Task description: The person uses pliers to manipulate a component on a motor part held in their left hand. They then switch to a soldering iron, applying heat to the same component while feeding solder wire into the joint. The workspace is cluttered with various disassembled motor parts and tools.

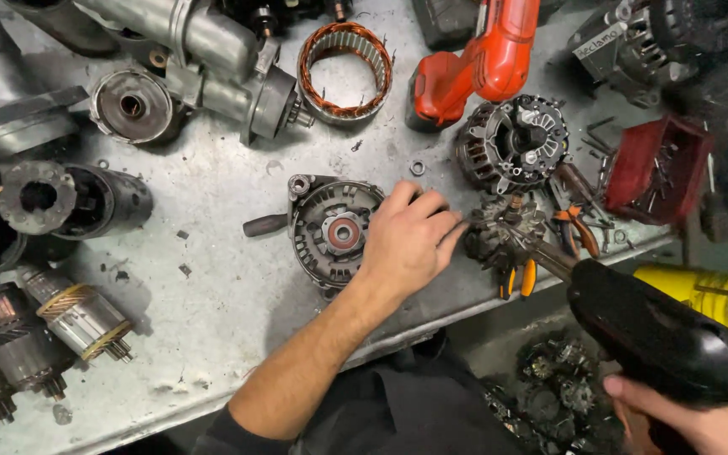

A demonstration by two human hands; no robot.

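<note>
My left hand [410, 240] rests on the metal bench, fingers closed on a dark alternator rotor [499, 232] that lies beside the bench's front edge. My right hand [693, 417] grips the handle of a black power tool [655, 337] at the lower right; its nose points at the rotor. Just left of my left hand lies a round alternator end housing [330, 229] with a red-ringed bearing in its middle, partly covered by my palm.
Another alternator half [511, 143], an orange power tool [478, 63], a copper stator ring [345, 59], a starter motor [212, 59], armatures [77, 316] at the left, orange-handled pliers [579, 223], a red bin [655, 168] and a yellow object [709, 295] surround the spot.
</note>
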